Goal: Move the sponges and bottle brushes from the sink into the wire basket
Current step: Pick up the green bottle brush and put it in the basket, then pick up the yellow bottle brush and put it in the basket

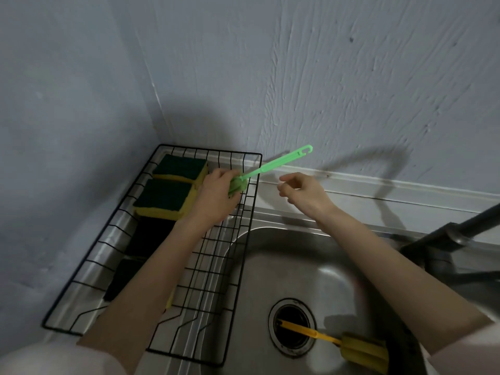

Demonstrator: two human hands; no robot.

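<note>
My left hand is closed around the sponge head of a green bottle brush over the far right corner of the black wire basket; its handle sticks up to the right past the rim. My right hand hovers just right of the basket, fingers loosely apart, holding nothing. Two yellow sponges with green tops lie in the far end of the basket, and two dark sponges lie nearer, partly under my left forearm. A yellow bottle brush lies in the steel sink, its handle over the drain.
The basket stands on the drainboard in the corner, with grey walls behind and to the left. A dark faucet juts in from the right above the sink's rim.
</note>
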